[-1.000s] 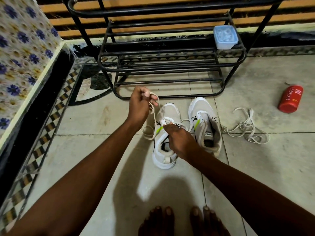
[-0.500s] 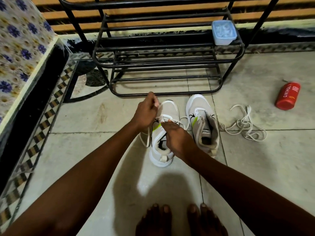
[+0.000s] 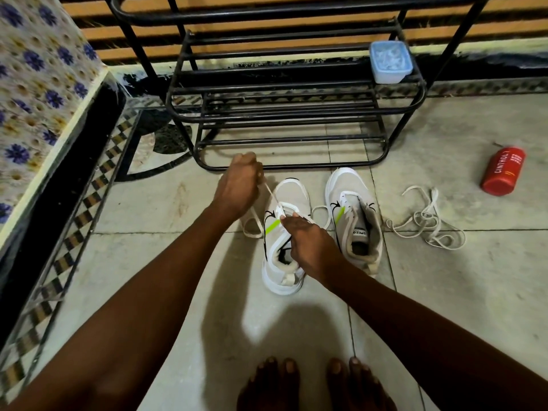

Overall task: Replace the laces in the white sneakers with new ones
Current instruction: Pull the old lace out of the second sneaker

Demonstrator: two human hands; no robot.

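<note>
Two white sneakers stand side by side on the tiled floor. My left hand [image 3: 240, 185] grips a white lace [image 3: 271, 195] that runs taut from the left sneaker [image 3: 292, 200] up and to the left. My right hand [image 3: 308, 241] pinches the eyelet edge of that same sneaker near its green stripe. More of the lace loops on the floor left of the shoe. The right sneaker [image 3: 355, 215] stands untouched, with a lace loop lying beside it. A loose pile of white laces [image 3: 427, 221] lies to its right.
A black metal shoe rack [image 3: 284, 114] stands just behind the sneakers, with a pale blue lidded box [image 3: 390, 62] on its shelf. A red bottle [image 3: 502, 170] lies on the floor at right. A patterned step edge [image 3: 74, 161] runs along the left. My bare feet [image 3: 314, 384] are at the bottom.
My left hand dipped toward the sneaker's toe, then pulled back up and left, drawing the lace taut. My right hand stayed on the eyelets.
</note>
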